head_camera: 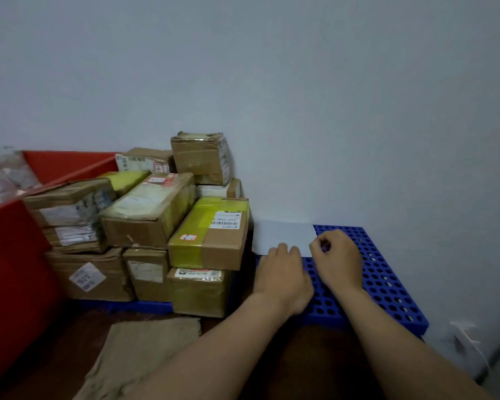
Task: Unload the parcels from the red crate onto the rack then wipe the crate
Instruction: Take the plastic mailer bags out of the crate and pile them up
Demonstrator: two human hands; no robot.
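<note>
A flat white parcel (283,236) lies at the back of the blue perforated rack (387,284), against the wall. My left hand (283,272) grips its near edge with curled fingers. My right hand (339,261) pinches its right end. To the left on the same rack stands a pile of several taped cardboard parcels (153,215), with a yellow-taped box (211,235) nearest my hands. At the far left is the red crate (12,269); white bagged parcels (0,180) show over its rim.
A brown cloth (139,356) lies on the dark floor in front of the stacked parcels. The grey wall closes off the back and right side. A white fitting (462,339) sits low on the wall right of the rack.
</note>
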